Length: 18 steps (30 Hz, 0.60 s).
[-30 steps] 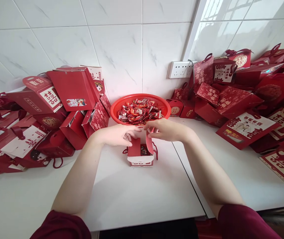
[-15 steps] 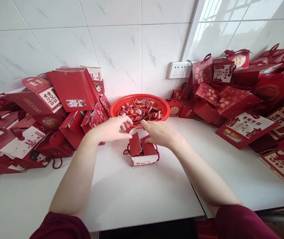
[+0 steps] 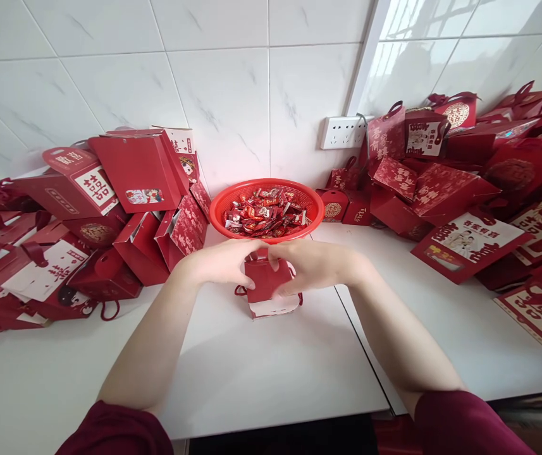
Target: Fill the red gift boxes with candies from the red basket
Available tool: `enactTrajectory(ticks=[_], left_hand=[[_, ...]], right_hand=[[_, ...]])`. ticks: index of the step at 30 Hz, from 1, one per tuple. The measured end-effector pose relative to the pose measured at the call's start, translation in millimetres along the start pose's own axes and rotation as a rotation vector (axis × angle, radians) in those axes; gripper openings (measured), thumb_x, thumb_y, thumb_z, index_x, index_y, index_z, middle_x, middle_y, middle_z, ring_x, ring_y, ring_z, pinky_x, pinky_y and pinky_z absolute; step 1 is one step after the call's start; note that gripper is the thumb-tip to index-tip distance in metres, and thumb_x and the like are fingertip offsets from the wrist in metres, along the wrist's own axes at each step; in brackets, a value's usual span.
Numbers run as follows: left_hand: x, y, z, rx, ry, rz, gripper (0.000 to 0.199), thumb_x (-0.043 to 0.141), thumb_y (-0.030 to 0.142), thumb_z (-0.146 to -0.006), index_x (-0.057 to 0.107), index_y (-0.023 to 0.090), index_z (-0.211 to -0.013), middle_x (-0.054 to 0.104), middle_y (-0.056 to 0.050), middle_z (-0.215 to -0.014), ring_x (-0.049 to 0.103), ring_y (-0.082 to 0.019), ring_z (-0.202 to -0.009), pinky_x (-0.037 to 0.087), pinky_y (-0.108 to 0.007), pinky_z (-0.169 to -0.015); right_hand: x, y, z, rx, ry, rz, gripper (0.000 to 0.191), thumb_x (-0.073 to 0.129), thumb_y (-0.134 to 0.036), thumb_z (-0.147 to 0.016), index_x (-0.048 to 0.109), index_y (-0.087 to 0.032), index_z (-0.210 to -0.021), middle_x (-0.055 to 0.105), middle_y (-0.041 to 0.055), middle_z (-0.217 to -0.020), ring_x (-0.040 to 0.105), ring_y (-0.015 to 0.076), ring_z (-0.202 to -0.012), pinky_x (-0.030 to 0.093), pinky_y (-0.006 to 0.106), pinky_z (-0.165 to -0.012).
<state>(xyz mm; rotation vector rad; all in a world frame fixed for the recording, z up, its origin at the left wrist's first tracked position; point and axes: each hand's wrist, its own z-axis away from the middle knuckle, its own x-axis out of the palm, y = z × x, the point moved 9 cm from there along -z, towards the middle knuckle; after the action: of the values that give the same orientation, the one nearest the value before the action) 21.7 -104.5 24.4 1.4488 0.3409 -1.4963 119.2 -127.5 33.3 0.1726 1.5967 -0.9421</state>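
A small red and white gift box [image 3: 271, 308] with dark red cord handles stands on the white table in front of me. Its red top flaps are folded inward over the opening. My left hand [image 3: 221, 262] curls around the far left of the box, its thumb at the left flap. From the other side, my right hand [image 3: 318, 265] holds the box, thumb across the top and fingers at the far edge. Part of the far side is hidden by my hands. Just behind the box is a red plastic basket [image 3: 318, 212] of wrapped candies [image 3: 271, 212].
Red gift boxes [image 3: 138, 170] are piled on the left against the tiled wall. Another heap of red boxes and bags [image 3: 446, 189] fills the right. A white power strip [image 3: 344, 133] is on the wall. A dark seam [image 3: 360, 338] crosses the table.
Both hands have come down and nearer to me onto the box. The flaps, raised with a gap between them before, now lie folded over the opening.
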Motion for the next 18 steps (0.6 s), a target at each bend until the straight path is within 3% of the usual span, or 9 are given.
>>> enactTrajectory(ticks=[5, 10, 15, 18], left_hand=[[-0.7, 3, 4, -0.038, 0.001, -0.051, 0.037, 0.068, 0.028, -0.071, 0.064, 0.024, -0.108, 0.066, -0.002, -0.114, 0.062, -0.022, -0.103, 0.048, -0.028, -0.081], [-4.1, 7, 6, -0.022, 0.014, -0.082, 0.031, 0.064, 0.027, -0.076, 0.066, 0.024, -0.107, 0.069, -0.001, -0.109, 0.063, -0.020, -0.096, 0.047, -0.026, -0.075], [-7.3, 10, 3, 0.045, 0.046, -0.063, 0.028, 0.048, 0.015, -0.083, 0.068, 0.022, -0.102, 0.071, -0.002, -0.103, 0.064, -0.017, -0.088, 0.045, -0.026, -0.076], [-8.5, 9, 3, 0.035, 0.061, -0.080, 0.026, 0.047, 0.020, -0.086, 0.070, 0.021, -0.100, 0.072, -0.003, -0.100, 0.064, -0.019, -0.089, 0.045, -0.028, -0.076]], right_hand=[[18, 0, 4, -0.019, -0.191, -0.053, 0.059, 0.073, -0.066, -0.066, 0.056, -0.022, -0.102, 0.066, 0.0041, -0.100, 0.061, 0.0202, -0.078, 0.038, 0.026, -0.057], [17, -5, 7, -0.014, -0.239, -0.123, 0.043, 0.064, -0.057, -0.080, 0.059, -0.021, -0.104, 0.067, 0.0032, -0.093, 0.062, 0.0191, -0.077, 0.040, 0.026, -0.059], [3, -4, 0, -0.033, -0.049, -0.046, 0.019, 0.051, -0.030, -0.091, 0.060, -0.019, -0.104, 0.067, 0.0062, -0.102, 0.060, 0.0187, -0.083, 0.040, 0.027, -0.065], [4, 14, -11, 0.076, 0.012, 0.114, 0.013, 0.059, -0.030, -0.085, 0.058, -0.018, -0.090, 0.065, 0.0057, -0.092, 0.056, 0.0177, -0.075, 0.035, 0.027, -0.058]])
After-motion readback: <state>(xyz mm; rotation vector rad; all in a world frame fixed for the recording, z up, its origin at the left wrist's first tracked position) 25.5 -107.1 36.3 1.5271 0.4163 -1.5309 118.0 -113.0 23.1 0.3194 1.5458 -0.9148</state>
